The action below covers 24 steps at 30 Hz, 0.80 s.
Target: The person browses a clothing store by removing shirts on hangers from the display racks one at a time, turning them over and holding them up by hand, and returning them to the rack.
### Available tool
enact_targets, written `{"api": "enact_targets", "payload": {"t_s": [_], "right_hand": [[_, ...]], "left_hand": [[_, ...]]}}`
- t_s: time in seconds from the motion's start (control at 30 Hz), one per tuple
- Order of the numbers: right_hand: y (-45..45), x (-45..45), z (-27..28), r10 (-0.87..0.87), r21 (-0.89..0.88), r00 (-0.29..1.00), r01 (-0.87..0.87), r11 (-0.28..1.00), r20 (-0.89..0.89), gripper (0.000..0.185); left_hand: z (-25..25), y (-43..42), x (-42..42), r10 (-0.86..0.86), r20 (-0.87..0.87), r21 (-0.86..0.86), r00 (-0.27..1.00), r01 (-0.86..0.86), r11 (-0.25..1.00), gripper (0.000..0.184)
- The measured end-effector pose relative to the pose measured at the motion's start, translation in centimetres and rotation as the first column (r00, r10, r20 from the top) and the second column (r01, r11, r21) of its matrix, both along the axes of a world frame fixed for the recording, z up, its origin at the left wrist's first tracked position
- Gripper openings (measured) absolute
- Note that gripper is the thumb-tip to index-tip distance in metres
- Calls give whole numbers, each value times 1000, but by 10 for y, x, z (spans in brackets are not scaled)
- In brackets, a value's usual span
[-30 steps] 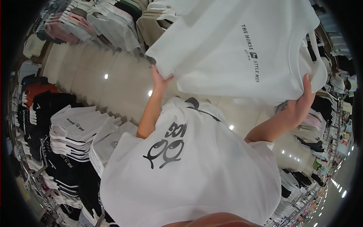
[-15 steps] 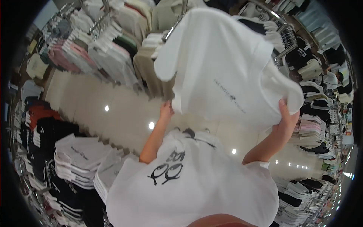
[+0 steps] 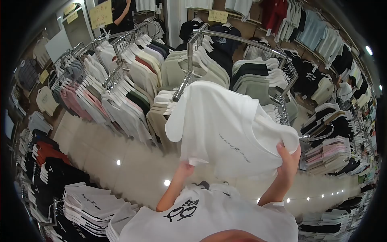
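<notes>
A white T-shirt with a thin line of dark lettering across its chest hangs sideways between my hands. My right hand grips it at the neckline, the thumb on the front of the fabric and the other fingers behind. Closed on the hem at the lower left is my left hand, its fingertips partly covered by the cloth. One sleeve droops at the left, in front of the clothes rail.
Beyond the shirt stand chrome racks packed with hanging tops. Folded white shirts are at the lower left. Yellow price signs stand above the racks. A person's arm shows at the top. Shiny floor lies between.
My view has tilted up, so more racks and signs show. The T-shirt and both hands sit lower in view, and the right hand is farther left. Both hands keep their hold.
</notes>
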State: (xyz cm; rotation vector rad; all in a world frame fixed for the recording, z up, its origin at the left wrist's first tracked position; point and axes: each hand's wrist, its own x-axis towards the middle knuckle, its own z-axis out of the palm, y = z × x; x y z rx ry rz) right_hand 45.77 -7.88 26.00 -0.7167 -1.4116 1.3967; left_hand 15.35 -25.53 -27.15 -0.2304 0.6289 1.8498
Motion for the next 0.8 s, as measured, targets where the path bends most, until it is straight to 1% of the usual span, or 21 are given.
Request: {"api": "enact_targets", "payload": {"t_s": [0.03, 0.07, 0.13, 0.17, 0.2, 0.23, 0.27, 0.3, 0.33, 0.37, 0.4, 0.47, 0.5, 0.57, 0.6, 0.63, 0.67, 0.7, 0.77, 0.8], "right_hand": [[-1, 2, 0, 12, -2, 1000, -12, 1000, -4, 69], [-1, 3, 0, 17, 1, 1000, -17, 1000, -8, 69], [-2, 4, 1, 51, 35, 998, -50, 998, -46, 69], [-1, 4, 0, 51, 33, 997, -49, 998, -51, 69], [0, 5, 1, 56, 29, 997, -54, 998, -49, 69], [1, 6, 2, 60, 27, 997, -59, 998, -47, 69], [1, 7, 2, 59, 26, 997, -58, 998, -46, 69], [2, 7, 1, 48, 43, 998, -46, 998, -27, 69], [3, 7, -1, 39, 58, 999, -39, 998, -8, 69], [5, 6, -3, 46, 53, 999, -45, 998, -4, 69], [7, 6, -6, 34, 55, 999, -34, 998, -9, 68], [11, 6, -14, 25, 45, 1000, -25, 999, -1, 67], [13, 5, -20, 1, 50, 1000, -1, 999, 4, 66], [20, 2, -36, -8, 39, 999, 6, 999, 47, 66], [25, -2, -48, -45, 29, 998, 44, 999, 48, 66], [28, -7, -58, -81, 19, 996, 80, 997, 48, 66], [27, -18, -63, -60, 1, 998, 60, 998, 21, 65], [23, -30, -69, -45, -9, 998, 46, 999, 42, 65], [13, -52, -81, -91, -189, 995, 81, 979, -44, 63], [8, -61, -86, -88, -188, 995, 80, 979, -37, 63]], "left_hand": [[-21, -2, -3, -88, -649, -2, 755, 114, 993, 52], [-10, -4, -2, -83, -653, 0, 753, 110, 994, 52], [36, -14, 4, -12, -740, 31, 673, 51, 998, 47], [47, -23, -5, -13, -743, 28, 670, 51, 998, 47], [54, -36, -20, -159, -926, -132, 342, 102, 986, 47], [59, -42, -30, -293, -955, -295, -36, 89, 951, 46], [133, -40, -22, -205, -885, -153, -417, -155, 976, 45], [179, -42, -24, -207, -886, -155, -415, -156, 975, 45], [213, -47, -27, -129, -974, -107, -186, -122, 987, 47], [227, -50, -32, -45, -997, -51, 57, -102, 993, 50], [223, -54, -44, -48, -997, -54, 60, -107, 993, 50], [204, -68, -64, -85, -987, -104, 140, -138, 985, 54], [212, -74, -52, -96, -983, -118, 156, -140, 983, 54], [247, -66, -68, -147, -985, -163, 96, -196, 967, 54], [255, -72, -55, -179, -981, -192, 75, -228, 955, 54], [274, -57, -75, -215, -975, -221, 52, -260, 940, 54], [283, -57, -67, -247, -969, -242, 23, -292, 925, 54], [296, -48, -66, -276, -961, -259, -9, -323, 911, 54], [326, -4, -59, -330, -941, -278, -81, -374, 885, 55], [336, -4, -42, -350, -928, -276, -128, -397, 876, 55]]}}
